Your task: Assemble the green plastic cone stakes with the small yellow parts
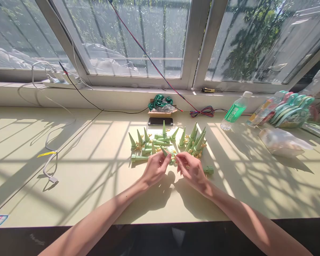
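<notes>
Several green plastic watering spikes (182, 138) with small yellow fittings stand and lie in a cluster on the table. At the cluster's front edge, my left hand (157, 166) is closed around a green spike (164, 151), whose pointed tip shows above the fingers. My right hand (190, 168) is pinched close beside it, thumb and fingertips at a small yellow fitting (175, 155) by the spike. Fingers partly hide both parts, so I cannot tell whether they are joined. A loose green spike piece (208, 170) lies just right of my right hand.
Behind the cluster are a dark phone (160, 121) and a small cardboard box (162, 113) with green wrapping. A water bottle (236, 111), a clear plastic bag (284, 141) and teal plastic items (292, 111) stand to the right. A white cable (51, 167) trails across the left side.
</notes>
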A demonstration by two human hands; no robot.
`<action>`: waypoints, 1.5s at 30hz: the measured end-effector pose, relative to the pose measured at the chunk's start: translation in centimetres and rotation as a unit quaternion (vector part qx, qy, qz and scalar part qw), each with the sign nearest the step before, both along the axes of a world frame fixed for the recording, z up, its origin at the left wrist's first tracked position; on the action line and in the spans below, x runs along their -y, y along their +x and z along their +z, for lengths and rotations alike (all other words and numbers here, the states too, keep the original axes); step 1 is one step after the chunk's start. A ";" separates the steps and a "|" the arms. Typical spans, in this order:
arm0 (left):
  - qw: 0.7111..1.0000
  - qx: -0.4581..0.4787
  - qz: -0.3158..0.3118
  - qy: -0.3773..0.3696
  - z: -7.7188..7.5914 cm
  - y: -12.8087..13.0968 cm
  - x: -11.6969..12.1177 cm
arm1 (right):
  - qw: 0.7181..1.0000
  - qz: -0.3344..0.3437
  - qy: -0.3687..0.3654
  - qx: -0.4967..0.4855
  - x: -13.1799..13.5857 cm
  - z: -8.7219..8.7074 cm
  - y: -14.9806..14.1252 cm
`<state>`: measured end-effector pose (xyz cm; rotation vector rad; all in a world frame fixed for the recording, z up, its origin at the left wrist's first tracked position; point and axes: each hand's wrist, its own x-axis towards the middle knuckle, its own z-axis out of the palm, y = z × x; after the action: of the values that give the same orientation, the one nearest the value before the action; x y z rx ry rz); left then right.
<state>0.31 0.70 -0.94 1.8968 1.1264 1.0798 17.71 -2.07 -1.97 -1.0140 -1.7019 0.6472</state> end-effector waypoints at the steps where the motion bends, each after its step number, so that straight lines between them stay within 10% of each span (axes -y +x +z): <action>1: 1.000 -0.003 -0.005 0.005 0.0 0.0 0.0 | 1.000 0.002 -0.003 0.000 0.0 0.1 0.0; 45: 0.989 -0.061 -0.042 0.125 -0.3 -0.5 -0.2 | 0.993 -0.043 -0.010 0.110 -0.4 -0.5 0.2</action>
<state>-0.18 0.93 -1.26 2.2109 1.0038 1.1131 17.88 -1.67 -2.49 -1.2029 -1.8331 0.5110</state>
